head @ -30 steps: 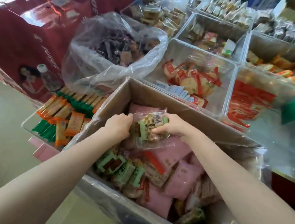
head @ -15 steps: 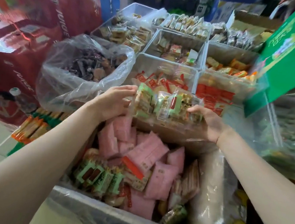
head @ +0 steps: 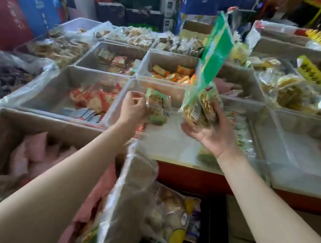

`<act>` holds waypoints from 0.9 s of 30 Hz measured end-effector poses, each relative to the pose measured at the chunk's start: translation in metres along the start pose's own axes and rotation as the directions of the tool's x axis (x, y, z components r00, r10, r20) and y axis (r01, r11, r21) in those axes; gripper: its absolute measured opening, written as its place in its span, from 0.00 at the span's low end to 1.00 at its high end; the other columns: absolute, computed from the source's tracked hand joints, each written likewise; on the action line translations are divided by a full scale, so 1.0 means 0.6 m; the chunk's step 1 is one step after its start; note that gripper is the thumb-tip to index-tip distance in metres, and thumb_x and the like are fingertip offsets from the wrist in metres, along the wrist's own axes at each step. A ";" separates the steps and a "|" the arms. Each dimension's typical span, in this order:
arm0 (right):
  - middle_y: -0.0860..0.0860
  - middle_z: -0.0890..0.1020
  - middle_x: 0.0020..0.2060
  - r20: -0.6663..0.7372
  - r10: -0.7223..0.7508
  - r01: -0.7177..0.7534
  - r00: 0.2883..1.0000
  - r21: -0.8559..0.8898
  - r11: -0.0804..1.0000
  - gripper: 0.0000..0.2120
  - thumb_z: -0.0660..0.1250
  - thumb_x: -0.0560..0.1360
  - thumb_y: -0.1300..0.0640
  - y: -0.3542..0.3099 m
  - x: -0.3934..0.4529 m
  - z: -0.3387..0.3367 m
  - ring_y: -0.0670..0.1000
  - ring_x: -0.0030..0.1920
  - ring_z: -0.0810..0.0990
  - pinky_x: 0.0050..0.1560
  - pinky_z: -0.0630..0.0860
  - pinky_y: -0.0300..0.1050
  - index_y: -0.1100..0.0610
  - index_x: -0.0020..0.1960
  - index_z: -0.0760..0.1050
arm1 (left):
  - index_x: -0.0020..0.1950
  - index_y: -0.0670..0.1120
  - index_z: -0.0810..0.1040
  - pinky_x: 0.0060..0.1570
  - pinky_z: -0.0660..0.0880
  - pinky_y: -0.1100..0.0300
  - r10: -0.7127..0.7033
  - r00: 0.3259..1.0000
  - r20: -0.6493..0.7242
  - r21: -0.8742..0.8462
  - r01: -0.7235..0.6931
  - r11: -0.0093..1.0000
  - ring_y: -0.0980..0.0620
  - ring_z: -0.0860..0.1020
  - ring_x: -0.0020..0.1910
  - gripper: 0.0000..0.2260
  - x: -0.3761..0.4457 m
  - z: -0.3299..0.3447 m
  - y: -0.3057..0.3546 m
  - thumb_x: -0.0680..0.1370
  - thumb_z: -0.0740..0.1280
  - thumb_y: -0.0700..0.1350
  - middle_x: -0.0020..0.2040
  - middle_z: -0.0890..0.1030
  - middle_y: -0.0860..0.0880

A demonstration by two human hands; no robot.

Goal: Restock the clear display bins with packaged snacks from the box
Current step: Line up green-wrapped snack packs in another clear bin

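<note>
Nearest us, the cardboard box (head: 41, 125), plastic-lined, holds pink packets (head: 31, 158). Beyond its rim our left hand (head: 132, 109) curls its fingers (head: 136, 100) round a clear snack pack (head: 158, 109) with green ends and a barcode. Our right hand (head: 212, 131), palm up, fingers bent, cradles a bundle of similar packs (head: 198, 107). Both hover over a clear display bin (head: 115, 104). A tall green package (head: 215, 53) rises behind the bundle, blocking the bins beyond. Farther bins hold red-wrapped (head: 94, 98) and orange snacks (head: 173, 73).
</note>
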State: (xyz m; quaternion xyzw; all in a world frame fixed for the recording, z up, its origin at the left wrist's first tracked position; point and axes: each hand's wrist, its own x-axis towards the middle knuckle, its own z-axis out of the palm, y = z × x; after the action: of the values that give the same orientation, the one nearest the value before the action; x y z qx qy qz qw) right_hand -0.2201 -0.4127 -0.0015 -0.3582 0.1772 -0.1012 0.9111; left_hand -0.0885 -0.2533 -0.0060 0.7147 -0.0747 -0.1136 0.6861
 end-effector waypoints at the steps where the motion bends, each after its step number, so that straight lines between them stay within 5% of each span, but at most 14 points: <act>1: 0.60 0.81 0.55 0.014 0.010 -0.010 1.000 0.004 1.000 0.24 0.72 0.63 0.45 -0.021 -0.011 -0.032 0.66 0.55 0.78 0.57 0.73 0.66 0.59 0.53 0.82 | 0.48 0.44 0.72 0.38 0.74 0.57 0.141 0.990 0.025 0.160 -0.143 0.977 0.50 0.76 0.41 0.03 -0.014 0.054 -0.003 0.79 0.60 0.38 0.41 0.76 0.48; 4: 0.61 0.78 0.60 0.097 0.040 -0.046 0.995 0.068 0.997 0.29 0.61 0.69 0.39 -0.077 -0.036 -0.106 0.68 0.60 0.74 0.61 0.66 0.72 0.58 0.60 0.78 | 0.51 0.39 0.76 0.46 0.72 0.55 0.400 0.854 0.332 0.434 -0.515 0.740 0.46 0.77 0.46 0.05 -0.073 0.197 -0.007 0.76 0.63 0.37 0.47 0.80 0.43; 7: 0.57 0.80 0.57 0.045 0.022 -0.024 0.999 0.050 0.998 0.28 0.58 0.70 0.37 -0.115 -0.052 -0.166 0.58 0.58 0.79 0.61 0.69 0.65 0.56 0.58 0.79 | 0.44 0.43 0.82 0.40 0.69 0.60 0.366 0.752 0.548 0.425 -0.627 0.653 0.48 0.78 0.43 0.03 -0.119 0.292 -0.010 0.71 0.70 0.40 0.42 0.82 0.46; 10: 0.56 0.80 0.59 -0.056 -0.012 0.019 0.998 0.129 0.991 0.25 0.62 0.71 0.40 -0.136 -0.060 -0.228 0.57 0.60 0.78 0.63 0.69 0.63 0.55 0.59 0.79 | 0.44 0.47 0.79 0.42 0.71 0.62 0.284 0.853 0.437 0.203 -0.401 0.893 0.55 0.77 0.40 0.04 -0.124 0.343 -0.007 0.72 0.69 0.38 0.43 0.80 0.49; 13: 0.58 0.76 0.64 -0.112 0.008 0.013 0.994 0.181 0.983 0.30 0.66 0.70 0.41 -0.150 -0.059 -0.272 0.61 0.64 0.74 0.58 0.72 0.65 0.56 0.67 0.72 | 0.57 0.44 0.73 0.49 0.72 0.63 0.031 0.946 0.323 0.185 -0.095 0.978 0.55 0.74 0.52 0.13 -0.112 0.369 -0.019 0.75 0.69 0.44 0.55 0.76 0.48; 16: 0.59 0.76 0.64 -0.058 0.026 -0.018 0.998 0.145 0.989 0.32 0.65 0.69 0.41 -0.159 -0.052 -0.289 0.62 0.64 0.74 0.58 0.72 0.67 0.56 0.68 0.71 | 0.49 0.41 0.74 0.39 0.75 0.58 -0.267 0.870 0.414 0.082 0.257 0.963 0.49 0.78 0.45 0.06 -0.116 0.382 -0.023 0.77 0.67 0.43 0.45 0.79 0.46; 18: 0.59 0.77 0.62 -0.078 -0.039 0.050 0.996 0.143 0.989 0.30 0.63 0.69 0.40 -0.175 -0.048 -0.307 0.61 0.61 0.77 0.59 0.72 0.65 0.56 0.65 0.72 | 0.47 0.42 0.75 0.40 0.78 0.55 -0.302 0.871 0.388 0.024 0.318 0.948 0.49 0.79 0.43 0.04 -0.105 0.379 -0.024 0.77 0.67 0.42 0.43 0.80 0.46; 20: 0.57 0.80 0.58 -0.095 -0.098 0.109 0.991 0.115 0.987 0.30 0.60 0.69 0.38 -0.199 -0.047 -0.321 0.55 0.57 0.80 0.54 0.76 0.52 0.55 0.65 0.72 | 0.50 0.41 0.74 0.47 0.78 0.51 -0.312 0.880 0.358 0.018 0.328 0.945 0.49 0.79 0.45 0.05 -0.088 0.369 -0.028 0.77 0.66 0.41 0.45 0.80 0.45; 24: 0.55 0.84 0.47 -0.111 -0.054 0.063 0.992 0.073 0.995 0.39 0.79 0.52 0.43 -0.230 -0.035 -0.352 0.51 0.45 0.83 0.38 0.78 0.41 0.59 0.58 0.76 | 0.53 0.42 0.74 0.42 0.76 0.58 -0.325 0.884 0.335 0.081 0.317 0.945 0.49 0.78 0.46 0.07 -0.067 0.372 -0.033 0.77 0.66 0.43 0.45 0.80 0.47; 27: 0.56 0.82 0.54 -0.049 0.010 -0.013 0.999 -0.071 0.997 0.46 0.84 0.46 0.51 -0.237 -0.018 -0.360 0.54 0.52 0.82 0.48 0.79 0.47 0.60 0.61 0.74 | 0.48 0.46 0.75 0.42 0.74 0.60 -0.333 0.882 0.333 0.168 0.292 0.941 0.50 0.78 0.44 0.04 -0.061 0.385 -0.038 0.77 0.67 0.45 0.42 0.80 0.49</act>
State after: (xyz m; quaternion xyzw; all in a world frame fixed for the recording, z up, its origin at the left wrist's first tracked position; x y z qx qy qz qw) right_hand -0.3233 -0.6455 -0.0476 -0.3869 0.2047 -0.0981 0.8938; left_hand -0.1860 -0.4654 -0.0343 0.7224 -0.0878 -0.3462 0.5921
